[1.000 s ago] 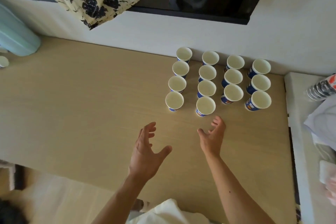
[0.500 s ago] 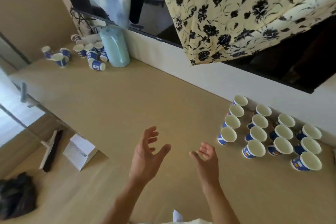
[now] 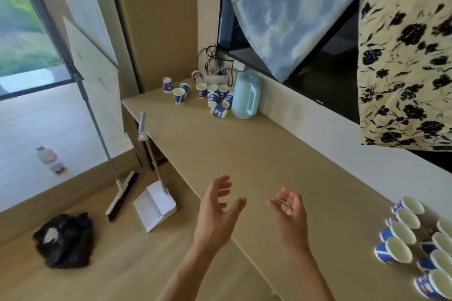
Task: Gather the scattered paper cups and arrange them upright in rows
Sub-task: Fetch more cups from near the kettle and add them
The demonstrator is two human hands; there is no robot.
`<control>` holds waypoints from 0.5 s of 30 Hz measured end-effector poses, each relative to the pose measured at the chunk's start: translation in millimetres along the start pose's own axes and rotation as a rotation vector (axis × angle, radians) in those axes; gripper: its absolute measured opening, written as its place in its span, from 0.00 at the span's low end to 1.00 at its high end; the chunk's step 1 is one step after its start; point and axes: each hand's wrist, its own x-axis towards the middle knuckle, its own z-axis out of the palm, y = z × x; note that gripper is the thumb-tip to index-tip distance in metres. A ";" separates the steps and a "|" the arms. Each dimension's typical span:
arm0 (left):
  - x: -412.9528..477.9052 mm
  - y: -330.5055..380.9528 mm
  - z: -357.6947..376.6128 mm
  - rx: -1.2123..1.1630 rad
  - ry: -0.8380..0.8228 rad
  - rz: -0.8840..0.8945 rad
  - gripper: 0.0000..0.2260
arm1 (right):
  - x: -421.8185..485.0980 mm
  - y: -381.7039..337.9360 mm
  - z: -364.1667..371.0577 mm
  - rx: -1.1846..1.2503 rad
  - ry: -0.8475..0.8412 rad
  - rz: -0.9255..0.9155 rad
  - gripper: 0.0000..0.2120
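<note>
Several blue-and-white paper cups point(image 3: 401, 233) stand upright in rows at the right edge of the view, on the long wooden counter point(image 3: 256, 159). A scattered group of the same cups point(image 3: 212, 95) sits at the counter's far left end, some upright and some lying on their sides. My left hand point(image 3: 217, 212) hovers with spread fingers over the counter's front edge and holds nothing. My right hand point(image 3: 288, 210) hovers beside it, palm turned inward, fingers relaxed and empty. Both hands are far from either group of cups.
A pale blue jug point(image 3: 245, 95) stands next to the scattered cups, with cables point(image 3: 215, 63) behind them. Hanging cloths point(image 3: 403, 61) drape over a dark screen above the counter. A broom point(image 3: 122, 193), white dustpan point(image 3: 154, 205) and black bag point(image 3: 66, 239) lie on the floor left of the counter.
The view has swung left from the rows to the counter's far end, bringing the scattered cups into sight. Both hands stay raised and empty and have drawn away from the rows.
</note>
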 end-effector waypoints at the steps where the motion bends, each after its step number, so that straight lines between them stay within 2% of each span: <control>1: 2.5 -3.4 -9.7 -0.005 0.008 -0.012 0.21 | -0.4 0.5 11.2 0.003 -0.013 0.001 0.21; 8: 39.1 -26.9 -46.2 -0.024 0.048 -0.077 0.17 | 25.5 7.2 72.0 -0.033 -0.062 0.024 0.22; 15: 118.3 -40.7 -69.2 0.042 0.022 -0.119 0.14 | 97.9 25.9 143.0 -0.044 -0.060 0.081 0.19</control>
